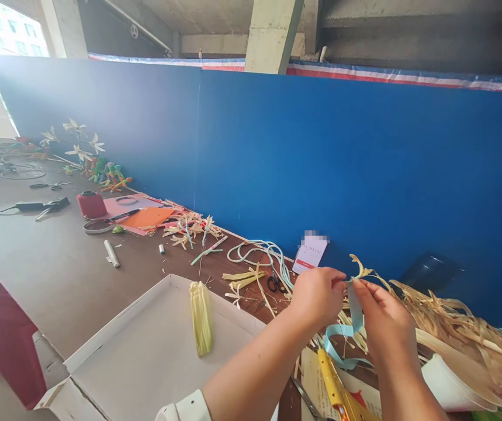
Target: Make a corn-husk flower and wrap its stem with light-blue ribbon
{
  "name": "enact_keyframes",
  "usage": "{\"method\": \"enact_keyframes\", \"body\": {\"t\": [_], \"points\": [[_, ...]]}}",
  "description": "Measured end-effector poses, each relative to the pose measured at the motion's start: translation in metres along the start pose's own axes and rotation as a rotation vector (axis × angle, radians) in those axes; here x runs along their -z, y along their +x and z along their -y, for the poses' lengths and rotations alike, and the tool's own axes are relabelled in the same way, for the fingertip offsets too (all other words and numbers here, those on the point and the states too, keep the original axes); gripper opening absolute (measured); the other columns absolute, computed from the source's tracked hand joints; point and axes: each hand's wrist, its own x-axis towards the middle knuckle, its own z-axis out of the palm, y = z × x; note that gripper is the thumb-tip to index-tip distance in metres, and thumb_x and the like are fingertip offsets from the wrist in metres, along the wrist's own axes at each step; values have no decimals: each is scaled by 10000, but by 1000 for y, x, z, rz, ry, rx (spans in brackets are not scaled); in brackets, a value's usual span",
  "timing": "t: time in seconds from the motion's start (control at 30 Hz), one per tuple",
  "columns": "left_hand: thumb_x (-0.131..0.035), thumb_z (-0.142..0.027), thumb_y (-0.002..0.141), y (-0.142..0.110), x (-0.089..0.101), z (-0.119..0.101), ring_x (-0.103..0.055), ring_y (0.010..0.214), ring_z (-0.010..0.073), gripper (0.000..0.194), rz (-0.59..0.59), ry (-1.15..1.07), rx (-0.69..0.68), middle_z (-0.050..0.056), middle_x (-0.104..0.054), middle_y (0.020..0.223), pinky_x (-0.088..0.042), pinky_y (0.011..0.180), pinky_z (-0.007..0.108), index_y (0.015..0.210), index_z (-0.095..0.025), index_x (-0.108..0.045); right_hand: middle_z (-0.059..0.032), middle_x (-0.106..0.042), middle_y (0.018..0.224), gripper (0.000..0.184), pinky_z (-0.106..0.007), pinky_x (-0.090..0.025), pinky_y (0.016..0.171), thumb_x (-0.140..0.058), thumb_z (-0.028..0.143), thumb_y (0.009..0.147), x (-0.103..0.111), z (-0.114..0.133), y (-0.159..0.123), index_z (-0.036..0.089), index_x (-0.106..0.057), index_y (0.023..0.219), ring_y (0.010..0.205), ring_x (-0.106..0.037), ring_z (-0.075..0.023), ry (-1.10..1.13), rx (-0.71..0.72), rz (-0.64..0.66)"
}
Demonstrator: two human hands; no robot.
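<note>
Readable: timer digits on screen of propped phone (310,256), 4 o'clock from centre of view: "01:31:00", dark on white. Lettering on the red bar (306,264) beneath, at the screen's 6 o'clock: too small. Printed sheet (313,374), 5 o'clock from centre: characters present, illegible. No brand legible.

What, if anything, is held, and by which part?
The right grip pinches a yellow husk piece by its lower end and a blue ribbon by its top.
</note>
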Motion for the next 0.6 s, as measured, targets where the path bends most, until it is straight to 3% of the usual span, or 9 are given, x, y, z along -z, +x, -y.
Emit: {"method": "enact_keyframes", "body": {"t": [0.07, 0.17, 0.37, 0.47, 0.6], "points": [[-522, -358, 799, 5, 2, 6, -599, 728, 149, 275, 10, -171, 162, 31, -689, 814, -439, 663, 244, 968, -212, -683, -79, -699, 807, 533, -312, -470, 613, -646, 590, 660, -2, -4, 4, 155, -679, 967, 702, -626, -232, 38, 13, 10], [-562, -417, 768, 12, -2, 18, -581, 666, 141, 302, 70, -353, 266, 43, -671, 734, -441, 615, 245, 877, -171, -699, -72, -703, 836, 502, -314, -481, 641, -656, 580, 668, -5, -2, 7, 171, -668, 959, 720, -635, -230, 74, -7, 67], [-701, -299, 683, 17, -2, 25, -557, 597, 82, 192, 156, -815, 450, 33, -632, 691, -465, 611, 222, 720, -115, -661, -53, -701, 813, 455, -317, -495, 660, -665, 565, 681, -11, 9, 5, 198, -651, 949, 704, -642, -225, 96, -101, 199], [-755, -276, 631, 16, 3, 22, -555, 572, 69, 207, 166, -932, 541, 18, -614, 638, -478, 627, 221, 666, -107, -640, -51, -700, 820, 435, -315, -495, 670, -658, 566, 687, -10, 10, 4, 202, -653, 925, 707, -637, -220, 61, -82, 224], [-794, -272, 578, 16, 3, 24, -561, 561, 72, 244, 166, -995, 548, 21, -620, 626, -487, 638, 233, 658, -99, -640, -55, -696, 913, 414, -337, -483, 779, -633, 543, 726, -8, 6, 7, 210, -646, 970, 820, -634, -227, 53, -13, 289]]}}
